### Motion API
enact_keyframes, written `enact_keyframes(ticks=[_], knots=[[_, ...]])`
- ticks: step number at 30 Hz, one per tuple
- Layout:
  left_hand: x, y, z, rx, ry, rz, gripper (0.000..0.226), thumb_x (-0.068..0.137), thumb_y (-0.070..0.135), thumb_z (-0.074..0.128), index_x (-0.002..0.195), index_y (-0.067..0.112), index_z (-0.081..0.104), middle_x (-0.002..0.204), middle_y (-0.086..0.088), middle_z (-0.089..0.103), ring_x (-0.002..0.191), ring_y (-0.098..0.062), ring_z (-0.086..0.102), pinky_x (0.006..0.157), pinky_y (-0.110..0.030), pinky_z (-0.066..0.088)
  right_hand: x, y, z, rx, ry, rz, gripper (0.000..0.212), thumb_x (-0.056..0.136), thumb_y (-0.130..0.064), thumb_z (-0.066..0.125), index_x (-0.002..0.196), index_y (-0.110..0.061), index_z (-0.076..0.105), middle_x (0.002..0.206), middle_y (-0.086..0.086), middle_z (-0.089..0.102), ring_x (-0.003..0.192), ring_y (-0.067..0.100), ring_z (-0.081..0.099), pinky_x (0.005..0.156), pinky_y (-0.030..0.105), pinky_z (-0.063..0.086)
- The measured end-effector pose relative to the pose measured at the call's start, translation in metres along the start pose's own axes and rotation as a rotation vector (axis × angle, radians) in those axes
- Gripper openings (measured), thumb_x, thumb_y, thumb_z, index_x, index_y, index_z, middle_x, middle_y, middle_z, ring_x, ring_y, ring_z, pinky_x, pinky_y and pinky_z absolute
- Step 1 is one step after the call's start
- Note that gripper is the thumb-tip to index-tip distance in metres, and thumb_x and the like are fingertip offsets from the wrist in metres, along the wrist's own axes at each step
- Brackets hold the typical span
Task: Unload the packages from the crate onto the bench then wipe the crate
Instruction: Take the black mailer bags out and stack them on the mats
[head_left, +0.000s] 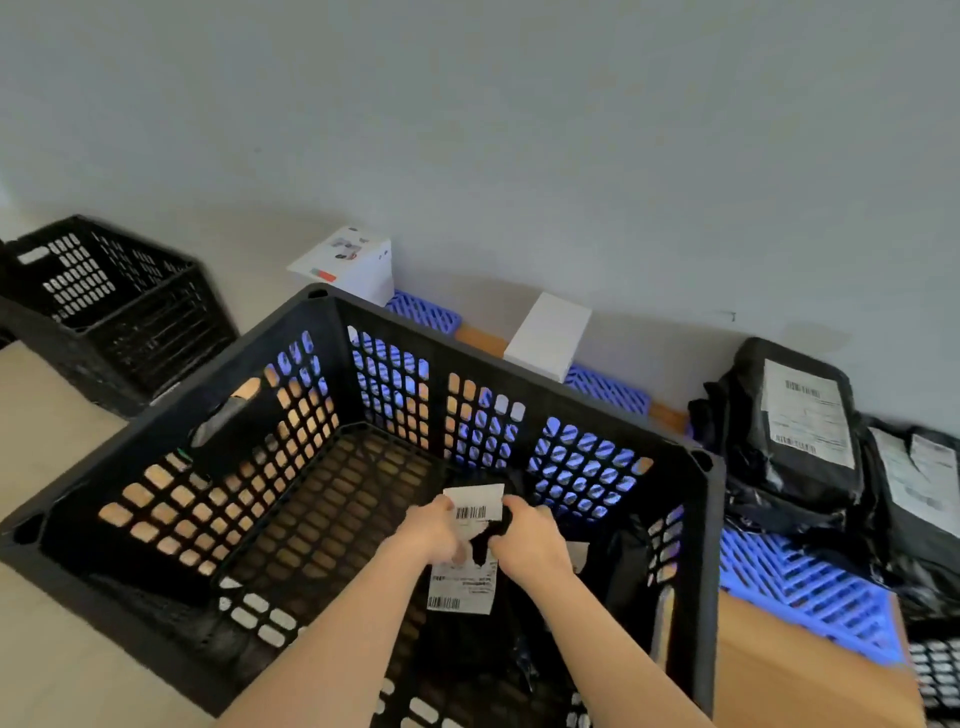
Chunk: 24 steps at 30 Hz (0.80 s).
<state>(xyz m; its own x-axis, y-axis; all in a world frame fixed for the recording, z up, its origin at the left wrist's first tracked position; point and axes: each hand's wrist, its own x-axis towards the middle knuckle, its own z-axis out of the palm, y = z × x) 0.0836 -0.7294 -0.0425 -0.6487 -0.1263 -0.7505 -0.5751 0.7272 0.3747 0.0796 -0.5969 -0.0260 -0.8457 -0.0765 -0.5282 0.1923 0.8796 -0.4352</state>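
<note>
Left hand (434, 530) and right hand (530, 540), fingers (442, 506) curled, gripped a black package (483, 545) with white barcode label (472, 501) inside the crate (519, 364).

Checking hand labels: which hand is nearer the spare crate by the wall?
Left. The left hand grips the package's left edge, on the spare crate's side; the right hand grips its right edge, farther off.

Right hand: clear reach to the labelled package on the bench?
Likely not yet: the right hand and left hand grip a package inside the crate; its right wall blocks the bench package.
</note>
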Motion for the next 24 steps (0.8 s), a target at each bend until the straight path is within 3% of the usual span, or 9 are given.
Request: enact_keyframes(ticks=[8, 11, 14, 20, 24], knots=[[0.019, -0.007, 0.010, -0.197, -0.043, -0.052, 0.095, 0.077, 0.013, 0.077, 0.146, 0.024, 0.013, 0.131, -0.011, 0.047, 0.105, -0.025, 0.053, 0.083, -0.038, 0.054, 0.009, -0.005, 0.007, -0.017, 0.021, 0.049, 0.062, 0.087, -0.014, 0.057, 0.142, -0.030, 0.033, 0.135, 0.008, 0.033, 0.120, 0.035, 0.043, 0.095, 0.036, 0.041], [0.012, -0.004, 0.000, -0.184, -0.040, -0.049, 0.094, 0.077, 0.012, 0.077, 0.146, 0.024, 0.015, 0.129, -0.011, 0.048, 0.109, -0.027, 0.055, 0.086, -0.041, 0.056, 0.005, -0.006, -0.002, 0.071, 0.020, 0.024, 0.064, 0.084, -0.012, 0.063, 0.141, -0.026, 0.037, 0.130, 0.006, 0.039, 0.116, 0.028, 0.048, 0.092, 0.031, 0.048], [-0.004, -0.004, -0.015, -0.150, -0.013, -0.038, 0.092, 0.077, 0.009, 0.077, 0.144, 0.025, 0.015, 0.128, -0.012, 0.047, 0.112, -0.030, 0.056, 0.089, -0.045, 0.056, -0.005, -0.009, -0.011, 0.119, 0.005, -0.044, 0.066, 0.081, -0.012, 0.068, 0.140, -0.022, 0.040, 0.131, 0.007, 0.045, 0.120, 0.023, 0.048, 0.089, 0.025, 0.043], [-0.060, -0.006, -0.047, -0.169, 0.164, 0.009, 0.088, 0.074, 0.005, 0.078, 0.140, 0.027, 0.024, 0.126, -0.009, 0.046, 0.111, -0.028, 0.052, 0.088, -0.043, 0.055, -0.038, -0.016, -0.028, 0.267, 0.056, -0.228, 0.068, 0.076, -0.014, 0.074, 0.137, -0.023, 0.046, 0.134, 0.000, 0.050, 0.121, 0.017, 0.049, 0.094, 0.025, 0.044], [-0.117, 0.001, -0.055, -0.238, 0.404, 0.134, 0.088, 0.072, 0.009, 0.079, 0.143, 0.026, 0.029, 0.127, -0.008, 0.051, 0.105, -0.023, 0.052, 0.083, -0.034, 0.049, -0.074, -0.015, -0.046, 0.435, 0.150, -0.418, 0.060, 0.080, -0.017, 0.072, 0.135, -0.027, 0.049, 0.133, -0.009, 0.052, 0.114, 0.005, 0.049, 0.095, 0.018, 0.043]])
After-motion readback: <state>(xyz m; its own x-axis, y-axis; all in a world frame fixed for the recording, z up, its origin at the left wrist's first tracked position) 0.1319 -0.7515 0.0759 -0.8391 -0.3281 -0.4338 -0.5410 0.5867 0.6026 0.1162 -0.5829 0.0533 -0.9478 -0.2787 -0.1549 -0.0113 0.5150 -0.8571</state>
